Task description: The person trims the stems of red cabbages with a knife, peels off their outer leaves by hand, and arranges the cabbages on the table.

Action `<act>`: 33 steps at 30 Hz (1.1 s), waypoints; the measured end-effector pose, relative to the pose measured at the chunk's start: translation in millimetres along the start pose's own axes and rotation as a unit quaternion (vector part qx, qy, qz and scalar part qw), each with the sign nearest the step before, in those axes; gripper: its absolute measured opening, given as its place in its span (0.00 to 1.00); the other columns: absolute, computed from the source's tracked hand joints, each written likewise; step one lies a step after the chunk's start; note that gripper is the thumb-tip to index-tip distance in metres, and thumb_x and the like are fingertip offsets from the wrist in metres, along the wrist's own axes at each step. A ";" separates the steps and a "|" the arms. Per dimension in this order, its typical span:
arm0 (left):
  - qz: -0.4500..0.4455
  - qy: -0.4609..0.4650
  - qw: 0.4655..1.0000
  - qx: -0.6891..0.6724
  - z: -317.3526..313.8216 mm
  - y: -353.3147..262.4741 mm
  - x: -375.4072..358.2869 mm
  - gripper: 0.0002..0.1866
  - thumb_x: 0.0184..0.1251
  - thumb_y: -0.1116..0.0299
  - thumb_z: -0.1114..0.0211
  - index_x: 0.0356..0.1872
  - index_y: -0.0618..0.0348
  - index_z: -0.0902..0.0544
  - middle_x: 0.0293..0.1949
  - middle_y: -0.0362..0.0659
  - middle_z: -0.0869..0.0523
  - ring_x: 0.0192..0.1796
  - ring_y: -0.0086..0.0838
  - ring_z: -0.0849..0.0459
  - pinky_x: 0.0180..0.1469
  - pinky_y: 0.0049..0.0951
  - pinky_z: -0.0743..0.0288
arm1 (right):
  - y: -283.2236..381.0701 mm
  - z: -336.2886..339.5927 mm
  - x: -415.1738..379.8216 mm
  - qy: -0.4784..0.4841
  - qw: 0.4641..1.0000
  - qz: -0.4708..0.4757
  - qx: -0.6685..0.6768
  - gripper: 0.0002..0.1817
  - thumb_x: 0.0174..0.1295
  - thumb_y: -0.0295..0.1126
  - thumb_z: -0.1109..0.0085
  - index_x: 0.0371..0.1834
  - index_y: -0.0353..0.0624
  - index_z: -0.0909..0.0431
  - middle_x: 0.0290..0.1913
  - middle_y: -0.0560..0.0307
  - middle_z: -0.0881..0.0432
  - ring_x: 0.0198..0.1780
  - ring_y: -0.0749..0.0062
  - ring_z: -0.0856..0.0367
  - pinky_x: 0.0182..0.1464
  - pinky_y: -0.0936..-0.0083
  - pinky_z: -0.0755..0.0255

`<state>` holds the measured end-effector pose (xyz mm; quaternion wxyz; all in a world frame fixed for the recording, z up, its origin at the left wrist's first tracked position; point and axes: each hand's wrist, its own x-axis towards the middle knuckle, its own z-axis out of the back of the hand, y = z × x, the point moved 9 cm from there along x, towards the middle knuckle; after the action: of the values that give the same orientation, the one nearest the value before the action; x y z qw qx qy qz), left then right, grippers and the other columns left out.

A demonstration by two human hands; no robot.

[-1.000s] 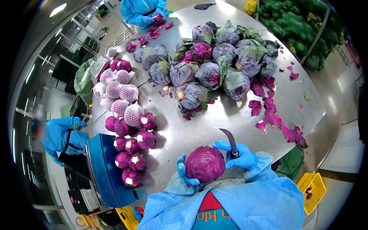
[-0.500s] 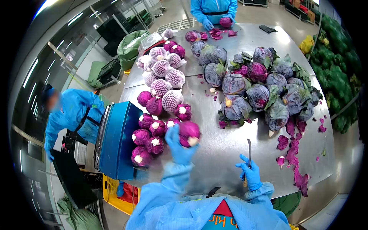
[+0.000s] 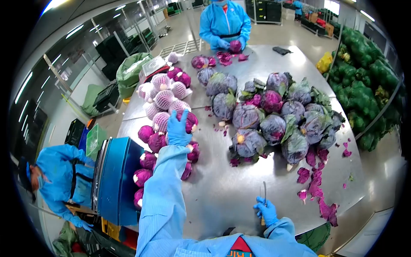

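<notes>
My left hand (image 3: 177, 129) reaches over the trimmed pile on the left, fingers around the side of a peeled red cabbage (image 3: 192, 123). Whether that cabbage rests on others is hidden by the hand. Beneath my forearm lie several peeled red cabbages (image 3: 147, 160) with pale cut stems. Farther back, several red cabbages in white foam nets (image 3: 164, 99) sit heaped. Near the front edge, my right hand (image 3: 267, 211) is closed on the handle of a knife (image 3: 264, 191), its thin blade pointing away from me. Several untrimmed cabbages (image 3: 248, 142) with dull outer leaves are piled mid-table.
Loose purple leaves (image 3: 316, 184) lie on the steel table (image 3: 222, 188) at right. A blue bin (image 3: 120, 180) stands against the left edge. A co-worker (image 3: 225, 25) handles a cabbage across the table; another person (image 3: 60, 180) bends at left. Green net sacks (image 3: 364, 81) stand right.
My left hand has carried the red cabbage forward and left over the pile. My right hand still holds the knife. The view has shifted, and the person at left has bent down.
</notes>
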<state>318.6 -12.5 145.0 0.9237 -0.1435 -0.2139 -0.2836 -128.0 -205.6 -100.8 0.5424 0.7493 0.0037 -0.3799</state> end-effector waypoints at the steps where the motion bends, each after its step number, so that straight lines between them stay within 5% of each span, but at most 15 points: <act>1: -0.012 0.024 0.998 0.059 -16.5 -11.9 12.3 0.48 0.40 0.65 0.25 0.69 0.38 0.35 0.66 0.60 0.38 0.62 0.56 0.33 0.62 0.50 0.34 | -1.8 -0.2 0.4 0.001 1.000 0.000 0.000 0.19 0.66 0.33 0.43 0.59 0.40 0.25 0.36 0.55 0.14 0.19 0.81 0.25 0.21 0.84 0.29; 4: -0.040 -0.015 0.971 0.234 -120.6 4.2 38.6 0.26 0.64 0.62 0.40 0.65 0.29 0.31 0.65 0.55 0.33 0.60 0.51 0.29 0.60 0.59 0.35 | -5.4 2.2 0.6 0.025 0.999 -0.011 0.018 0.20 0.66 0.33 0.44 0.60 0.41 0.26 0.36 0.55 0.15 0.20 0.82 0.25 0.23 0.84 0.29; 7: -0.036 0.023 0.951 0.305 -172.6 13.6 47.4 0.16 0.71 0.57 0.48 0.57 0.31 0.23 0.65 0.52 0.31 0.60 0.52 0.29 0.56 0.71 0.39 | -0.8 3.9 -1.2 0.040 0.998 -0.038 0.030 0.20 0.67 0.33 0.45 0.62 0.42 0.27 0.36 0.56 0.15 0.20 0.82 0.25 0.24 0.84 0.29; 14: 0.036 0.085 0.911 0.403 -218.7 37.7 36.8 0.23 0.72 0.60 0.50 0.67 0.27 0.32 0.73 0.48 0.42 0.68 0.59 0.38 0.61 0.74 0.45 | -4.0 3.4 3.4 0.047 0.995 -0.072 0.046 0.18 0.68 0.32 0.45 0.60 0.41 0.26 0.36 0.54 0.15 0.21 0.81 0.25 0.25 0.84 0.28; 20: 0.173 0.244 0.924 0.239 -173.7 9.7 34.0 0.32 0.71 0.69 0.48 0.73 0.27 0.43 0.78 0.42 0.60 0.74 0.62 0.53 0.67 0.71 0.52 | 17.3 9.9 14.2 0.028 0.998 -0.032 0.050 0.17 0.68 0.30 0.47 0.58 0.38 0.25 0.35 0.52 0.15 0.20 0.80 0.25 0.24 0.85 0.29; 21: 0.182 0.281 0.920 0.205 -164.9 5.3 34.5 0.37 0.64 0.60 0.38 0.74 0.30 0.43 0.78 0.44 0.62 0.75 0.62 0.59 0.68 0.71 0.55 | 21.8 12.7 20.4 0.022 0.998 -0.014 0.056 0.17 0.68 0.30 0.47 0.58 0.37 0.25 0.35 0.52 0.15 0.20 0.80 0.25 0.24 0.84 0.29; 25: 0.210 0.334 0.914 0.095 -163.3 14.9 47.5 0.53 0.44 0.41 0.27 0.74 0.40 0.42 0.77 0.52 0.61 0.75 0.64 0.62 0.68 0.72 0.58 | 45.0 31.8 41.9 -0.023 0.993 0.022 0.117 0.18 0.68 0.29 0.49 0.59 0.36 0.27 0.34 0.51 0.15 0.20 0.79 0.25 0.21 0.82 0.28; 28: 0.228 0.214 0.948 0.060 -173.5 19.9 75.8 0.52 0.45 0.44 0.27 0.73 0.46 0.42 0.75 0.58 0.57 0.75 0.65 0.59 0.70 0.68 0.58 | 41.0 34.8 51.7 -0.023 0.992 0.013 0.126 0.18 0.69 0.30 0.49 0.60 0.36 0.27 0.35 0.52 0.16 0.20 0.79 0.24 0.22 0.82 0.28; 29: 0.159 0.103 0.982 -0.007 -165.8 4.1 90.3 0.56 0.45 0.42 0.26 0.73 0.57 0.44 0.73 0.63 0.50 0.75 0.62 0.56 0.73 0.56 0.55 | 39.9 34.3 52.5 -0.015 0.993 0.010 0.117 0.19 0.68 0.30 0.48 0.60 0.36 0.28 0.36 0.52 0.16 0.21 0.79 0.24 0.23 0.82 0.27; 33: 0.227 0.058 0.888 -0.396 -215.7 -35.4 110.7 0.65 0.39 0.44 0.21 0.73 0.66 0.52 0.71 0.62 0.44 0.73 0.52 0.47 0.73 0.44 0.50 | 44.9 30.4 49.5 -0.010 0.994 0.001 0.112 0.20 0.68 0.31 0.48 0.62 0.36 0.29 0.36 0.52 0.16 0.22 0.79 0.24 0.24 0.82 0.27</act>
<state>448.3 -175.3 15.7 0.8400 -0.5255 0.0082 -0.1350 -91.2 -269.0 -96.6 0.4554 0.8016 -0.0454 -0.3846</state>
